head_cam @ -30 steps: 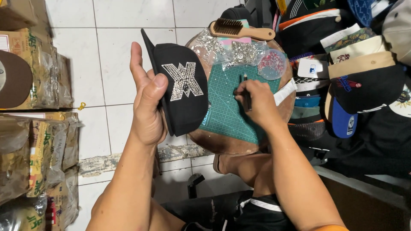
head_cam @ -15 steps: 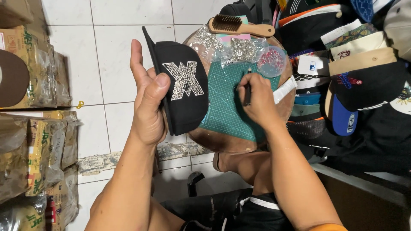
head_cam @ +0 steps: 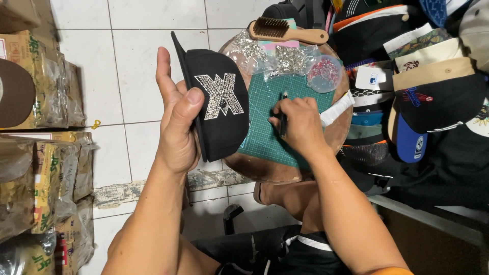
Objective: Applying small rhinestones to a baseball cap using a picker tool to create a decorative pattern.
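1. Covering the round wooden table [head_cam: 265, 170], a green cutting mat [head_cam: 265, 127] lies under bags of studs (clear plastic) [head_cam: 285, 58]
2. Left hand [head_cam: 175, 125] is clamped on the black cap [head_cam: 224, 132], thumb beside its rhinestone letters [head_cam: 219, 94], held up over the mat's left edge
3. Right hand [head_cam: 300, 125] pinches a dark pen tool [head_cam: 283, 114], tip on the mat

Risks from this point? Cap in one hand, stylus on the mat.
1. The left hand grips the black cap only at one edge, off the small round table; it might slip and knock stones off the rhinestone emblem.
2. The right hand works a thin stylus on the green cutting mat, close to loose bags of rhinestones; a nudge may spill them.
3. The wooden brush sits at the table's rim and might fall.
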